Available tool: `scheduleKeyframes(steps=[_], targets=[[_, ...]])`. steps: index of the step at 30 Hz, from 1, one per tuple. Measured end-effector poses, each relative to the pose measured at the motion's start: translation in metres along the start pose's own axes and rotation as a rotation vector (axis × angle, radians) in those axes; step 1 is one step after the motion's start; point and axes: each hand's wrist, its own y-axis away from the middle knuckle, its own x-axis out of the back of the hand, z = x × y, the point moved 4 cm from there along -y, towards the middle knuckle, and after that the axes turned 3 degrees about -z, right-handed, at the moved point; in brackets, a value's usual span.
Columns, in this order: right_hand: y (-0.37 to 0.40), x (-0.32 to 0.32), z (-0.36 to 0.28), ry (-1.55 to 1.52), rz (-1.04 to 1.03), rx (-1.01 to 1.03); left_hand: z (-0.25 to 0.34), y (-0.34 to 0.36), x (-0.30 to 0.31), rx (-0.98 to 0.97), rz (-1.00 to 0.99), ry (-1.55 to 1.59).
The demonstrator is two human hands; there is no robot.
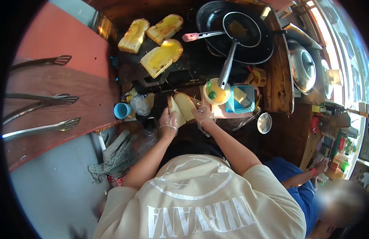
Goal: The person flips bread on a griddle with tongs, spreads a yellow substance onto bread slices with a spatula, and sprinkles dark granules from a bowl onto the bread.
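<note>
In front of my chest I hold two thick slices of white bread, side by side with their pale faces up. My left hand (168, 122), in a clear plastic glove, is closed on the left bread slice (175, 111). My right hand (202, 115), also gloved, grips the right bread slice (185, 106) by its outer edge. The inner edges of the slices meet along a slanting line. Beyond them, several browned, yellow-topped bread slices (162, 57) lie on a black griddle (132, 71).
Right of my hands stand a tub of yellow spread (217, 92) and a blue container (244, 104) with a brush. Behind them rests a black wok (210, 20) with a smaller pan (242, 30) inside. Metal tongs (45, 129) project at left. Another person (300, 179) is at right.
</note>
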Motion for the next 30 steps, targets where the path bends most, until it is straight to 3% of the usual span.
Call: scheduleKeyframes(steps=[3,5,6,7,9,10,12,14,15,16,17,18,20,21,23,25,26,27,29,30], targets=[[-0.008,-0.008,0.011,0.186,0.002,0.023,-0.023,-0.001,0.006,0.075,-0.010,0.034],[0.005,-0.006,-0.004,0.397,0.033,0.095,-0.039,-0.004,0.005,0.148,0.035,0.249],[0.011,-0.004,-0.009,0.389,0.066,0.013,-0.071,-0.010,0.001,0.104,0.073,0.221],[0.012,-0.003,-0.005,0.386,0.075,0.009,-0.058,-0.010,0.008,0.099,0.065,0.223],[0.012,0.001,-0.001,0.433,0.011,0.110,-0.035,-0.008,0.019,0.152,0.070,-0.311],[0.024,0.012,-0.016,0.449,0.014,0.037,-0.040,-0.012,0.021,0.126,0.089,-0.363],[0.026,0.011,-0.011,0.748,0.015,0.209,-0.035,-0.009,0.027,0.135,0.093,-0.522],[0.036,0.019,-0.009,0.990,-0.036,0.437,-0.042,-0.010,0.033,0.002,0.181,-0.708],[0.040,0.022,-0.006,1.133,-0.096,0.559,-0.019,-0.006,0.032,-0.026,0.165,-0.701],[0.038,0.027,0.008,1.169,-0.078,0.601,0.029,-0.001,0.039,-0.180,0.171,-0.667],[0.051,0.049,0.000,1.165,-0.049,0.578,0.066,0.000,0.038,-0.333,0.176,-0.629],[0.073,0.083,-0.018,0.902,-0.113,0.399,0.081,-0.004,0.026,-0.360,0.160,-0.625],[0.090,0.130,-0.010,0.542,-0.298,0.149,0.115,-0.007,-0.010,-0.592,-0.117,-0.576],[0.118,0.164,-0.025,-0.038,-0.359,-0.187,0.159,-0.001,-0.032,-0.761,-0.085,-0.441],[0.124,0.214,-0.015,-0.309,-0.174,-0.165,0.213,-0.001,-0.082,-0.927,-0.190,-0.477],[0.109,0.266,0.003,-0.315,0.141,-0.153,0.261,-0.008,-0.139,-1.153,-0.172,-0.647],[0.074,0.276,0.042,-0.398,0.317,-0.111,0.275,-0.018,-0.171,-1.170,-0.157,-0.793],[0.035,0.276,0.077,-0.404,0.323,-0.106,0.291,-0.026,-0.197,-1.106,-0.228,-0.896],[-0.024,0.282,0.097,0.318,0.536,0.235,0.298,-0.056,-0.252,-1.151,-0.175,-0.978],[-0.018,0.294,0.079,0.215,0.517,0.191,0.297,-0.078,-0.278,-0.902,-0.273,-1.104]])
